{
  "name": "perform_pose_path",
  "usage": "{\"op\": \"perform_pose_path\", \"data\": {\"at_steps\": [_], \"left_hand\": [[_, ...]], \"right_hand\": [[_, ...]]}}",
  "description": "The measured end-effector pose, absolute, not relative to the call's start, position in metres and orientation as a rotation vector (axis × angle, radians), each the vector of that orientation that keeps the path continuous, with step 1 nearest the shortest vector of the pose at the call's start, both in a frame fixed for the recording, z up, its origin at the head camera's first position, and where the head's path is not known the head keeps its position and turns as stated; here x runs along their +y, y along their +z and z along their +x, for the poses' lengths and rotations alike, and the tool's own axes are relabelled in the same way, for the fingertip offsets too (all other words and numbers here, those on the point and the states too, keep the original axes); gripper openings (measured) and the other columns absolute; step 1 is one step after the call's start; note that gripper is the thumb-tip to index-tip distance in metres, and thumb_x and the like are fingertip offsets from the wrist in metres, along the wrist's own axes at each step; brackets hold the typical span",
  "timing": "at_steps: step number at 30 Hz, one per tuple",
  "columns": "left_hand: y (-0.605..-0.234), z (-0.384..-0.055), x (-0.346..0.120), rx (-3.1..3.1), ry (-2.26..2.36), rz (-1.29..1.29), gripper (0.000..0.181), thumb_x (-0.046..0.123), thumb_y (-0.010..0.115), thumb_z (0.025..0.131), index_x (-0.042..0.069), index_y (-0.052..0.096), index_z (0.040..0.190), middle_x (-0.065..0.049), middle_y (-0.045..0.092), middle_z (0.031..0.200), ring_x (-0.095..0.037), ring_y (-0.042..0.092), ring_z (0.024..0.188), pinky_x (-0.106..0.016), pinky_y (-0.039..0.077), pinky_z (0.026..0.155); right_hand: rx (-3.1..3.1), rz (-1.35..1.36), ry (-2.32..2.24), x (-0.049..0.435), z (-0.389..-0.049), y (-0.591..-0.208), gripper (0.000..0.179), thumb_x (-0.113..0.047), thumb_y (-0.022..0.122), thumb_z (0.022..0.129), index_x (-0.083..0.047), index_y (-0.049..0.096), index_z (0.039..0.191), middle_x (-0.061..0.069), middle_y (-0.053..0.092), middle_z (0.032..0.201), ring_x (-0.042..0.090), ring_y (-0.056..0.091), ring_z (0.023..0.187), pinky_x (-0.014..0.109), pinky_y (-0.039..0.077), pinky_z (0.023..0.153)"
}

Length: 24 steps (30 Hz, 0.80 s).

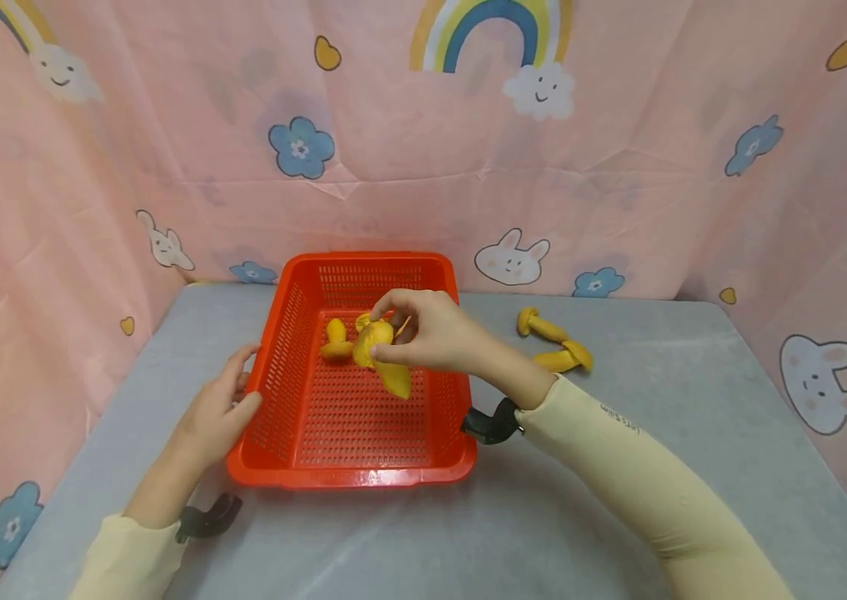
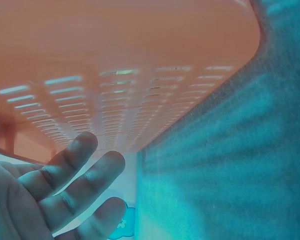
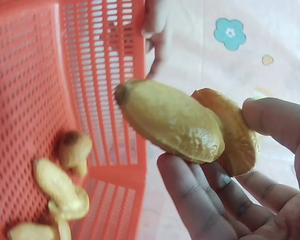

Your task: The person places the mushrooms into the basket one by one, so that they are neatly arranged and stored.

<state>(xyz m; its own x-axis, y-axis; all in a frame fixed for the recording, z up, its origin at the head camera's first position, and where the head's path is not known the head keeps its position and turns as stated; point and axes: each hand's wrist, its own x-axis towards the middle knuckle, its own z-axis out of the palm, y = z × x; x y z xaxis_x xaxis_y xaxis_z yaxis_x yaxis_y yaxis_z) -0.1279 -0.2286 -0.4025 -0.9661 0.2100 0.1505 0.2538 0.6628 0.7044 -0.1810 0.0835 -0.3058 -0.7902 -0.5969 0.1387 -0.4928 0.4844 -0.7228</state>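
A yellow mushroom with a plump stem and a flared cap is pinched at the cap between the thumb and fingers of my right hand. It is held above the red perforated basket, stem tilted downward in the head view. Inside the basket lie several more yellow mushrooms, partly hidden behind the right hand; the right wrist view shows some of them on the basket floor. My left hand rests at the basket's left rim, its fingers loosely bent along the outer wall.
Two yellow mushrooms lie on the grey table right of the basket. A pink patterned cloth hangs behind and along the sides. A black wrist mount sits close to the basket's right front corner.
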Motion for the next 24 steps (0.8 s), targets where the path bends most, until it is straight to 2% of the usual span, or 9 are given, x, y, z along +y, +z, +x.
{"op": "perform_pose_path", "data": {"at_steps": [10, 17, 24], "left_hand": [[-0.401, -0.128, -0.228, -2.809, -1.234, -0.394, 0.060, 0.009, 0.043, 0.091, 0.010, 0.027, 0.149, -0.018, 0.067, 0.113, -0.026, 0.068, 0.094, -0.031, 0.054, 0.075], [-0.401, -0.127, -0.229, -2.806, -1.189, -0.391, 0.059, 0.009, 0.043, 0.091, 0.007, 0.028, 0.147, -0.018, 0.067, 0.110, -0.026, 0.069, 0.092, -0.033, 0.054, 0.075], [-0.403, -0.127, -0.228, -2.803, -1.247, -0.399, 0.059, 0.007, 0.044, 0.091, 0.008, 0.027, 0.148, -0.019, 0.066, 0.111, -0.027, 0.069, 0.092, -0.031, 0.054, 0.074]], "right_hand": [[2.516, -0.901, -1.189, 0.046, -0.184, -0.318, 0.031, -0.025, 0.075, 0.080, -0.012, 0.062, 0.106, 0.003, 0.064, 0.091, 0.014, 0.064, 0.078, 0.023, 0.055, 0.064], [2.526, -0.816, -1.132, 0.026, -0.190, -0.334, 0.031, -0.029, 0.074, 0.081, -0.013, 0.062, 0.104, 0.004, 0.063, 0.083, 0.013, 0.062, 0.072, 0.023, 0.053, 0.058], [2.534, -0.832, -0.999, 0.015, -0.197, -0.349, 0.027, -0.029, 0.075, 0.081, -0.013, 0.062, 0.098, 0.000, 0.064, 0.076, 0.010, 0.059, 0.065, 0.021, 0.050, 0.057]]}}
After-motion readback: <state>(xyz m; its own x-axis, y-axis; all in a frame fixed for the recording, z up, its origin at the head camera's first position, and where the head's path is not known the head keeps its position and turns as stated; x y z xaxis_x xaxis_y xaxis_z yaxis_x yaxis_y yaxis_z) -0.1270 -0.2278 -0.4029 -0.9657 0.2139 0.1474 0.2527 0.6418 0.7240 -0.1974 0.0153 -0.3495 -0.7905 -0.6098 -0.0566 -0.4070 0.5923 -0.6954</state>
